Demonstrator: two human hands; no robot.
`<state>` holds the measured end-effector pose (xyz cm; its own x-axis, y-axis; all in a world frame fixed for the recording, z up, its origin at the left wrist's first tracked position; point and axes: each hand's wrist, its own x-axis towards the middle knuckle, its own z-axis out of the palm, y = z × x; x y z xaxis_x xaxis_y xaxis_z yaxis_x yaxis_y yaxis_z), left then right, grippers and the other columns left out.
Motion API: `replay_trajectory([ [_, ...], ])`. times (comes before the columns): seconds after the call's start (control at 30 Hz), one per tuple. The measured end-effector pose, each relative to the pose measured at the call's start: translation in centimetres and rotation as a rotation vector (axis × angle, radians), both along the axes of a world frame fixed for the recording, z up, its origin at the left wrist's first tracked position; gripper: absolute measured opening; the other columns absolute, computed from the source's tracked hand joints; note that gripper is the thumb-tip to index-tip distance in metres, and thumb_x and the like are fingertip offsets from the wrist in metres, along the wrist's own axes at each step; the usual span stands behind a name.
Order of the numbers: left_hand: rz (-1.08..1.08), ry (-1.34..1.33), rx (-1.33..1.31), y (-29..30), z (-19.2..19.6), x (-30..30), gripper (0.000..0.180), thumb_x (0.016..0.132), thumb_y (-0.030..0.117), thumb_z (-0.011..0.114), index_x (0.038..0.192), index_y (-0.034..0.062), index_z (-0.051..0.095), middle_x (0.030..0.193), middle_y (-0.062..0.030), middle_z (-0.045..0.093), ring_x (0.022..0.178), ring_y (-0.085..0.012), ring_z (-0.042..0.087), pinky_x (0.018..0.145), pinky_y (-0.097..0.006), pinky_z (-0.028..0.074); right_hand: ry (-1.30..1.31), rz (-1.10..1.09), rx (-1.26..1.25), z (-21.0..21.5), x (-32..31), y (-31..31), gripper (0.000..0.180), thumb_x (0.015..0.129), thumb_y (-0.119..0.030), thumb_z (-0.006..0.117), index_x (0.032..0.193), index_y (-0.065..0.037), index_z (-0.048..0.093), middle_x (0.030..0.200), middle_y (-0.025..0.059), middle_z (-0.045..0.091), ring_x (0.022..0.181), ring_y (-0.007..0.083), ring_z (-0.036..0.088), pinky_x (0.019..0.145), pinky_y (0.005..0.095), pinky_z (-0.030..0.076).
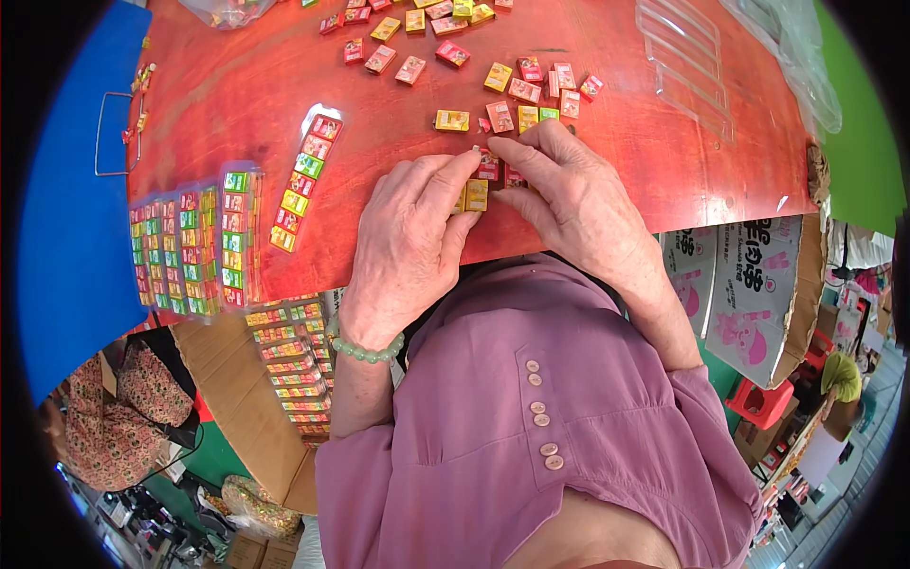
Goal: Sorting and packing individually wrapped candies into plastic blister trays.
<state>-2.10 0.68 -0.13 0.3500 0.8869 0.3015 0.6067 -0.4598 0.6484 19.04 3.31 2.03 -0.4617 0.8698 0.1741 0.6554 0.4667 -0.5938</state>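
Both hands meet over the near edge of the red table, around a little cluster of small candy-sized boxes. My left hand [409, 228], with a green bead bracelet on its wrist, closes thumb and forefinger on the left side of the cluster, beside a yellow box [477, 195] and a red box [488, 167]. From the right, my right hand [580, 194] pinches another red box [514, 177], which its fingers partly cover. Just beyond the fingertips lie a pink box [500, 117] and a yellow box [452, 120].
Many loose small boxes [410, 70] are scattered at the far side. A filled clear strip [306, 180] lies left of my hands, with several stacked filled strips [190, 248] farther left. Empty clear trays [684, 62] lie far right. An open carton [232, 398] below holds more filled strips.
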Motion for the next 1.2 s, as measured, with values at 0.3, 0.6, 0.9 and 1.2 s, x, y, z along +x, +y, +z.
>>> replay_trajectory([
  [0.3,0.003,-0.078,-0.028,-0.4,-0.1,0.3,0.055,0.079,-0.003,0.076,0.132,0.0012,0.062,0.115,-0.0147,0.067,0.102,-0.0343,0.064,0.088,-0.045,0.051,0.063,-0.132,0.014,-0.5,-0.7,-0.3,0.034,0.091,-0.008,0.077,0.123,0.000,0.068,0.105,0.0161,0.061,0.087,0.0340,0.067,0.074,0.0421,0.055],
  [0.6,-0.022,-0.156,-0.013,-0.8,-0.5,0.9,0.051,0.080,0.002,0.081,0.129,0.0022,0.064,0.114,-0.0149,0.069,0.099,-0.0349,0.066,0.085,-0.045,0.056,0.066,-0.029,-0.020,-0.3,0.4,-0.1,0.035,0.091,-0.008,0.076,0.124,-0.001,0.069,0.111,0.0167,0.062,0.097,0.0345,0.068,0.082,0.0414,0.057],
  [0.9,-0.011,-0.078,-0.082,0.2,0.6,0.9,0.058,0.081,0.005,0.082,0.134,-0.0008,0.059,0.114,-0.0177,0.064,0.102,-0.0366,0.065,0.086,-0.045,0.057,0.027,-0.039,-0.036,0.3,2.0,-0.8,0.041,0.090,-0.014,0.079,0.126,0.001,0.068,0.116,0.0172,0.062,0.099,0.0336,0.068,0.085,0.0408,0.057],
  [1.2,-0.054,0.122,-0.147,1.4,2.4,1.6,0.048,0.085,0.004,0.075,0.129,-0.0025,0.060,0.106,-0.0167,0.057,0.096,-0.0355,0.065,0.080,-0.046,0.056,-0.083,-0.091,0.104,0.1,1.0,-1.7,0.058,0.077,-0.025,0.089,0.126,-0.001,0.068,0.121,0.0178,0.061,0.108,0.0361,0.064,0.089,0.0443,0.056],
])
